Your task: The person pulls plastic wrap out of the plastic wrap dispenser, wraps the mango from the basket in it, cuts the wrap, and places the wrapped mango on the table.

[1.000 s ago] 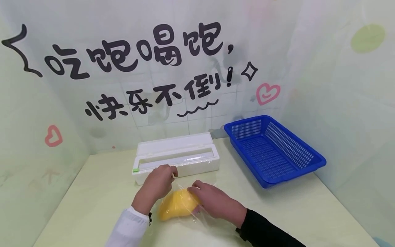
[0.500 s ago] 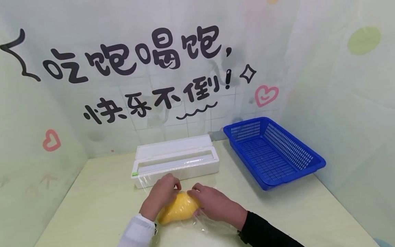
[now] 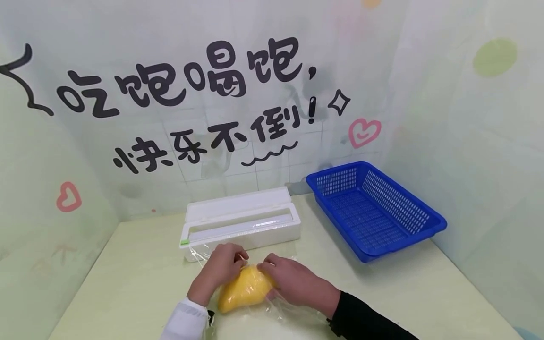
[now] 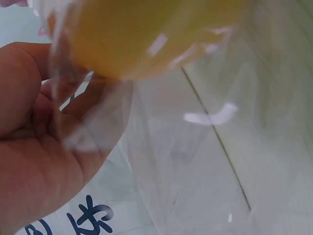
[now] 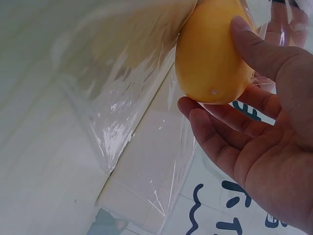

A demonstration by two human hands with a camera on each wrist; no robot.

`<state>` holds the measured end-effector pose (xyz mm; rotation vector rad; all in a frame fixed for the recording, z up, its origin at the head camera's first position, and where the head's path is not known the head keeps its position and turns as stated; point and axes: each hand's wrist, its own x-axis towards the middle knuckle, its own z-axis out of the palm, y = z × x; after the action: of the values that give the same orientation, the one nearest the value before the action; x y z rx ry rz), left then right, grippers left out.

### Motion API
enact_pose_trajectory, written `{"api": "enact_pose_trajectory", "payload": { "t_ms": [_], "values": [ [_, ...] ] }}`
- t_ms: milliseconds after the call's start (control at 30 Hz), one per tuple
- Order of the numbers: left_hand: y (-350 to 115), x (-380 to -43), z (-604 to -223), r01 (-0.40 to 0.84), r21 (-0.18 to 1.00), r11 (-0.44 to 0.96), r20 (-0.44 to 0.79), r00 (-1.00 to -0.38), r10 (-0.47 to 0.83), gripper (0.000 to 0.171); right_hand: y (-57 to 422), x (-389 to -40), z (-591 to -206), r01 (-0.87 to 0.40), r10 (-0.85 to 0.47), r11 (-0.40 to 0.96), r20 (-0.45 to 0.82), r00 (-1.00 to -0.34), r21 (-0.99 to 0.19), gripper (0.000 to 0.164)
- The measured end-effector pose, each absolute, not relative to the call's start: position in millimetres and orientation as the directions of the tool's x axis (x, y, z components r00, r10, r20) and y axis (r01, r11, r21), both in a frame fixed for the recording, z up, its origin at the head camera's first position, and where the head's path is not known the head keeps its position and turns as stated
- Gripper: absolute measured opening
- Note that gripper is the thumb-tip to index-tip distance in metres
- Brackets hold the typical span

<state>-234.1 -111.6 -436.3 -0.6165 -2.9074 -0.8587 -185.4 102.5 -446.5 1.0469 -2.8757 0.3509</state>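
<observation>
A smooth yellow mango (image 3: 246, 289) lies on the table before me, partly covered in clear cling film (image 3: 278, 304). My right hand (image 3: 295, 279) grips its right end; the right wrist view shows the thumb on the mango (image 5: 212, 54) and the fingers curled at its lower end. My left hand (image 3: 222, 267) holds film with bent fingers at the mango's upper left side. In the left wrist view, film hangs across the left hand (image 4: 54, 117), and its fingertips are hidden behind the mango and film. Wrap stretches from the hands toward the white cling film dispenser (image 3: 255, 241).
The dispenser stands behind my hands with its lid open, a roll inside and a green slider (image 3: 184, 242) at its left end. A blue perforated basket (image 3: 340, 222) sits at the back right. A printed wall sheet (image 3: 229, 179) encloses the table (image 3: 140, 269).
My left hand has come down from above the mango to its upper left side, bringing film along. The right hand has stayed on the mango. The head view has tilted slightly.
</observation>
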Motion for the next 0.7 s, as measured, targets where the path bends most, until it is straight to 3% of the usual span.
{"api": "enact_pose_trajectory", "payload": {
  "t_ms": [567, 700],
  "values": [
    [-128, -189, -406, 0.513, 0.450, 0.731, 0.118, -0.845, 0.521, 0.021, 104, -184, -447, -0.639, -0.625, 0.737, 0.137, -0.768, -0.220, 0.061],
    [-132, -174, -399, 0.537, 0.450, 0.714, 0.042, -0.811, 0.584, 0.043, 107, -187, -447, -0.645, -0.628, 0.727, 0.149, -0.764, -0.237, 0.061]
  ]
}}
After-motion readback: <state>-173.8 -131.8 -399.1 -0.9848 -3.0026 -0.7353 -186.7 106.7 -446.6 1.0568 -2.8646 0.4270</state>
